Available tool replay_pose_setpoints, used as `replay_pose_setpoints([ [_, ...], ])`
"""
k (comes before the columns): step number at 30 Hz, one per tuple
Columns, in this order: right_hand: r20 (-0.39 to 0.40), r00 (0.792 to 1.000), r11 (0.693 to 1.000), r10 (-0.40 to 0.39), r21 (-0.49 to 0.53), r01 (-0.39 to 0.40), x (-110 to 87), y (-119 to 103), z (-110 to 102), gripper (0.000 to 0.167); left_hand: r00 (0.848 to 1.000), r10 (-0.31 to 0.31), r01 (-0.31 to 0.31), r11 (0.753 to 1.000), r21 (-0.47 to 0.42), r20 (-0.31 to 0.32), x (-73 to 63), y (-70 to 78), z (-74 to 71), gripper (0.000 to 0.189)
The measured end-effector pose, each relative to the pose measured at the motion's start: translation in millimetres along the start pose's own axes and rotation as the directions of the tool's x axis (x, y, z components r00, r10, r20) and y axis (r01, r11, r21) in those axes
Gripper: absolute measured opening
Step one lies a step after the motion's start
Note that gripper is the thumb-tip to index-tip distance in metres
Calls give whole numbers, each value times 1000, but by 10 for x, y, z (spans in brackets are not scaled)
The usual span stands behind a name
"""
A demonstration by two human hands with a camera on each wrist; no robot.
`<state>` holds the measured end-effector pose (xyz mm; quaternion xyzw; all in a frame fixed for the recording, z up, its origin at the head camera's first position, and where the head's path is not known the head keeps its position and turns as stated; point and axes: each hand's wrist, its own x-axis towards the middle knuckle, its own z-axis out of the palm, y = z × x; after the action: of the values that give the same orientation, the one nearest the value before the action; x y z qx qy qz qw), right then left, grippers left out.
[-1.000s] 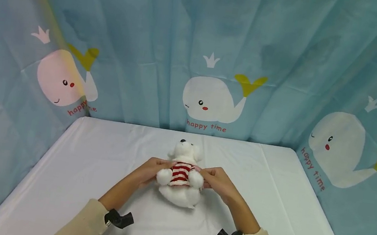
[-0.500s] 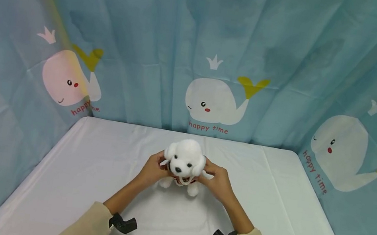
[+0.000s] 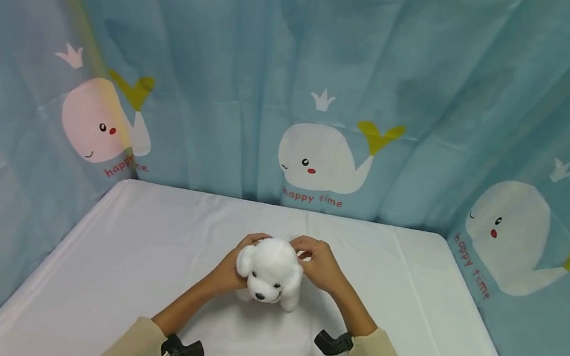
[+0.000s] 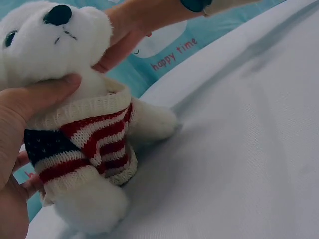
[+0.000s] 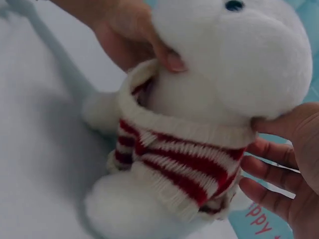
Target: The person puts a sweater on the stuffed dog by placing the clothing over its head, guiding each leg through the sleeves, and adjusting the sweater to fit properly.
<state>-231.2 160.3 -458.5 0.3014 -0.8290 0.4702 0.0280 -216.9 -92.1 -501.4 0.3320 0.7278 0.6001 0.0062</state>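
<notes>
A white plush dog [image 3: 271,264] stands on the table, its head tipped forward toward the camera in the head view. It wears a knitted sweater [image 4: 107,139] with red and cream stripes, a navy patch and a cream collar. My left hand [image 3: 230,267] grips the dog's neck, thumb across the front under the chin and fingers behind. On the other side my right hand [image 3: 319,265] pinches the sweater near the collar, thumb at the collar edge and bent fingers along the knit. In the head view the dog's head hides the sweater.
A white cloth covers the table [image 3: 157,233]. Blue curtains [image 3: 204,130] printed with whales hang close behind the table and along its sides. Black wrist devices [image 3: 182,351] are strapped at both sleeve cuffs.
The dog was on its back, striped sweater showing, and has been turned upright with its face forward. It then came nearer as its head dipped; my right hand moved up behind its head.
</notes>
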Motion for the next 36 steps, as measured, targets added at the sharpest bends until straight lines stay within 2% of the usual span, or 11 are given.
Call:
replay_pose_setpoints([
  [2, -4, 1000, 1000, -8, -8, 8, 46, -21, 0, 17, 1000, 22, -21, 1000, -18, 8, 5, -13, -1, 96],
  [5, -29, 1000, 1000, 9, -11, -9, 93, -54, 16, 12, 999, 41, -41, 999, 1, 3, -3, -13, -2, 101],
  [10, -140, 989, 998, 42, -37, -48, 158, -53, 69, 6, 999, 43, -43, 998, 43, 11, 8, -16, 7, 108],
  [17, -245, 969, 991, -38, -133, 5, 250, 5, 118, 4, 994, 83, -84, 996, 10, 71, 1, -27, 23, 108],
  [19, -244, 969, 989, -27, -149, -10, 234, 41, 130, 4, 991, 106, -108, 994, 27, 78, -20, -47, 22, 106],
  [22, -173, 984, 994, 34, -100, -51, 189, 75, 113, 4, 989, 104, -116, 988, 106, 105, -42, -47, -2, 96],
  [26, -47, 989, 988, 142, 64, -139, 72, 120, 45, 13, 985, 29, -55, 988, 144, 173, -93, -19, -104, 81],
  [29, -48, 978, 972, 201, 133, -193, -45, 196, 20, 21, 980, -29, 16, 998, 65, 198, -139, -10, -215, 75],
  [32, -78, 970, 970, 231, 98, -224, -148, 265, 39, 19, 983, -95, 94, 995, 12, 157, -145, -19, -286, 59],
  [34, -79, 969, 972, 235, 46, -232, -193, 291, 71, 23, 982, -153, 152, 988, 20, 111, -128, -37, -285, 49],
  [36, -71, 973, 975, 220, 1, -221, -218, 310, 118, 33, 974, -219, 215, 974, 65, 58, -101, -49, -256, 43],
])
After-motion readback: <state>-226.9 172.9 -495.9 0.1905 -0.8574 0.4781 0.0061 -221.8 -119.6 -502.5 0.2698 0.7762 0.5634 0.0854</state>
